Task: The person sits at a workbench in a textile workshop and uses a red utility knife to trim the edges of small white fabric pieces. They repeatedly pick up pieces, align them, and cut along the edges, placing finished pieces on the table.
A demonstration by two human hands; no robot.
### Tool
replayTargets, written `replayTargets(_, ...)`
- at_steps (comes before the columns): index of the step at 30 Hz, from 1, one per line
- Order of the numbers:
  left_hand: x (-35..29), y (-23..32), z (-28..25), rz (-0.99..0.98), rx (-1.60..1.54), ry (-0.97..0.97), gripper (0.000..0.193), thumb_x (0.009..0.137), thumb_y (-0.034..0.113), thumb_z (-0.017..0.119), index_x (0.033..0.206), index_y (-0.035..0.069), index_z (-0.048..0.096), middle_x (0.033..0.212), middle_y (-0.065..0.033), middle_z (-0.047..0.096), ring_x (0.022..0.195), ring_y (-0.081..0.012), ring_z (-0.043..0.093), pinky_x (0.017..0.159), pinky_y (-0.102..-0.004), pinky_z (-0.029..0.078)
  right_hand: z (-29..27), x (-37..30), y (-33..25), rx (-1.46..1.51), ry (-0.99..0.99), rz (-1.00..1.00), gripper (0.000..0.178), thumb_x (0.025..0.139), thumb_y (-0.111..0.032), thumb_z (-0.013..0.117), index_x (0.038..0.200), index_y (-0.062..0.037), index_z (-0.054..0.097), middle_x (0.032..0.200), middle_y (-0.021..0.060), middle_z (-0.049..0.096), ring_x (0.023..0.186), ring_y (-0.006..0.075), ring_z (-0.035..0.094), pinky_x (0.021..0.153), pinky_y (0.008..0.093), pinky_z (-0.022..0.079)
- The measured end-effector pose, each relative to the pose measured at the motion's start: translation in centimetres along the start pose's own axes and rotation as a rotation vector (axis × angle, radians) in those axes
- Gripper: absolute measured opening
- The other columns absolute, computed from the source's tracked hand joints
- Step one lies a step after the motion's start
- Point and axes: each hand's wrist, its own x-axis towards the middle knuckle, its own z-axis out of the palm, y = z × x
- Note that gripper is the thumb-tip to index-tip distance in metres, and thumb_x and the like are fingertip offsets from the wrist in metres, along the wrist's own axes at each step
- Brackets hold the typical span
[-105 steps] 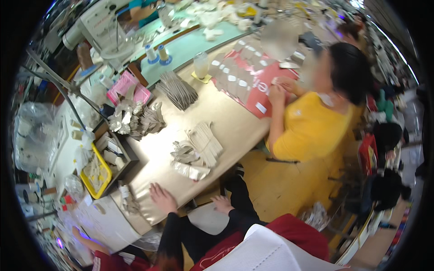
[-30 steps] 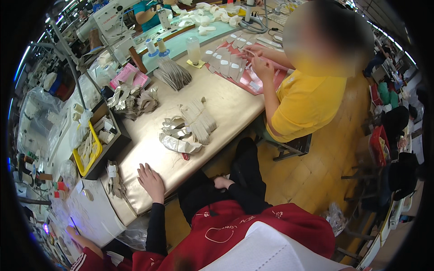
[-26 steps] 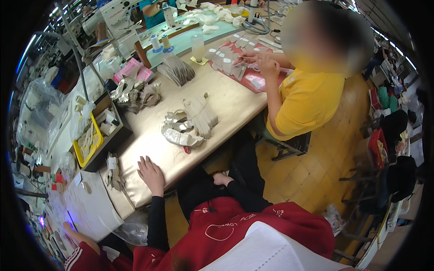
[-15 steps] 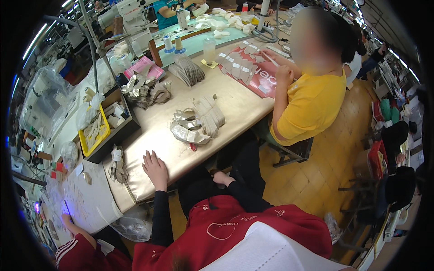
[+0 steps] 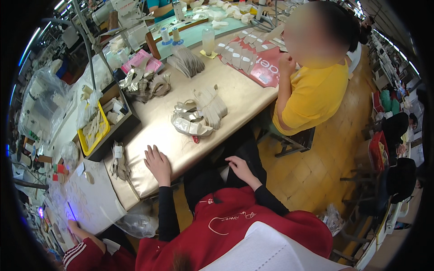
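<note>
My left hand (image 5: 158,165) lies flat on the golden tabletop (image 5: 149,124) near its front edge, fingers spread, holding nothing. Close to its left is a tied bundle of grey-beige strips (image 5: 118,162). My right hand (image 5: 241,169) hovers over my lap, just off the table's front edge, with its fingers loosely stretched and nothing in them. Farther in on the table, a coil of shiny beige band (image 5: 187,122) rests against a fanned stack of pale beige pieces (image 5: 210,106). A small red item (image 5: 195,139) pokes out below the coil.
A dark box with a yellow tray (image 5: 97,131) stands at the left. Behind lie more strip bundles (image 5: 186,61), a pink tray (image 5: 142,61), thread spools (image 5: 171,36) and a bottle (image 5: 208,41). A person in yellow (image 5: 316,97) sits at the right; another person's hand (image 5: 74,226) works at lower left.
My right hand has risen from my lap, moving right and toward the table, and its fingers have straightened. My left hand stays on the tabletop. The view has shifted slightly.
</note>
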Motion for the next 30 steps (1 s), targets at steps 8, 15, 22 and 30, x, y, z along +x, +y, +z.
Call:
replayTargets(8, 0.1, 0.2, -0.2, -0.004, -0.002, 0.015, 0.043, 0.097, 0.018, 0.047, 0.137, 0.006, 0.051, 0.150, -0.0164, 0.042, 0.141, -0.0357, 0.034, 0.116, -0.0543, 0.024, -1.8, 6.3, -5.8, -0.089, 0.571, -0.176, 0.064, 0.086, -0.010, 0.072, 0.140, 0.0021, 0.041, 0.143, 0.0228, 0.041, 0.131, 0.0367, 0.042, 0.105, 0.0425, 0.038)
replayTargets(15, 0.1, 0.5, -0.7, -0.021, -0.030, 0.002, 0.043, 0.095, 0.017, 0.048, 0.136, 0.005, 0.052, 0.150, -0.0170, 0.041, 0.141, -0.0356, 0.035, 0.115, -0.0552, 0.023, 0.4, 18.3, -8.4, -0.467, 0.552, -0.087, 0.095, 0.077, -0.042, 0.080, 0.149, -0.0100, 0.027, 0.155, 0.0260, 0.020, 0.140, 0.0446, 0.027, 0.114, 0.0535, 0.024)
replayTargets(22, 0.3, 0.4, -1.0, -0.022, -0.060, -0.040, 0.044, 0.096, 0.018, 0.048, 0.138, 0.005, 0.050, 0.153, -0.0168, 0.038, 0.143, -0.0362, 0.031, 0.115, -0.0559, 0.021, 1.9, 19.8, -7.7, -0.420, 0.494, -0.080, 0.092, 0.065, -0.024, 0.083, 0.142, -0.0106, 0.035, 0.142, 0.0244, 0.036, 0.129, 0.0437, 0.037, 0.110, 0.0507, 0.031)
replayTargets(30, 0.6, 0.6, -1.0, -0.038, -0.025, -0.068, 0.045, 0.095, 0.018, 0.049, 0.138, 0.006, 0.050, 0.151, -0.0152, 0.040, 0.143, -0.0346, 0.031, 0.116, -0.0523, 0.020, 1.9, 18.7, -7.3, -0.349, 0.640, -0.162, 0.077, 0.058, -0.012, 0.082, 0.121, -0.0070, 0.038, 0.123, 0.0193, 0.044, 0.114, 0.0395, 0.043, 0.100, 0.0489, 0.035)
